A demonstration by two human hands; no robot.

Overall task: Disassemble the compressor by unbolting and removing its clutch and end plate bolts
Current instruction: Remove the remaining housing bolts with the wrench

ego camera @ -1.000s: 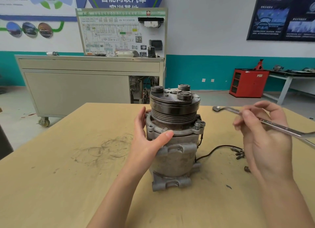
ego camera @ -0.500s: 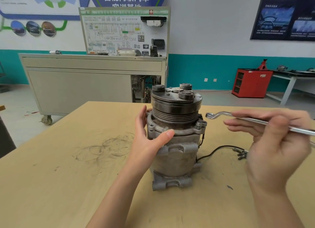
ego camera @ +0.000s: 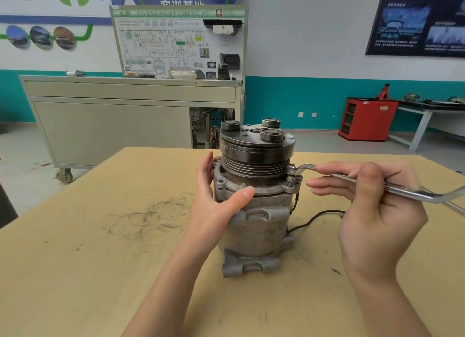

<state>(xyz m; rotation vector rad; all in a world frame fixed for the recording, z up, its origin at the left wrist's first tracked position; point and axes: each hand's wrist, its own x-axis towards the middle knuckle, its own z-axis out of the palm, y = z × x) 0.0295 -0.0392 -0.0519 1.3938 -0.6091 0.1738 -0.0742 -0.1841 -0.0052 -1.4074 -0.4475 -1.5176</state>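
Observation:
A grey metal compressor (ego camera: 256, 231) stands upright on the wooden table (ego camera: 100, 273), its dark grooved clutch pulley (ego camera: 256, 157) on top. My left hand (ego camera: 216, 205) grips the housing from the left, thumb across the front under the end plate flange. My right hand (ego camera: 372, 205) holds the shank of a silver offset ring wrench (ego camera: 352, 179) between thumb and fingers. The wrench's ring end sits over a bolt (ego camera: 292, 176) on the right side of the end plate flange.
A black cable (ego camera: 314, 218) runs from the compressor across the table to the right, partly hidden by my right hand. Behind the table stand a beige wheeled cabinet (ego camera: 113, 125) with a wiring display board, and a red cabinet (ego camera: 367, 120) by the far wall.
My right hand has swung the wrench leftward and down, bringing its ring end from open air onto the flange bolt at the compressor's right. My left hand keeps its grip.

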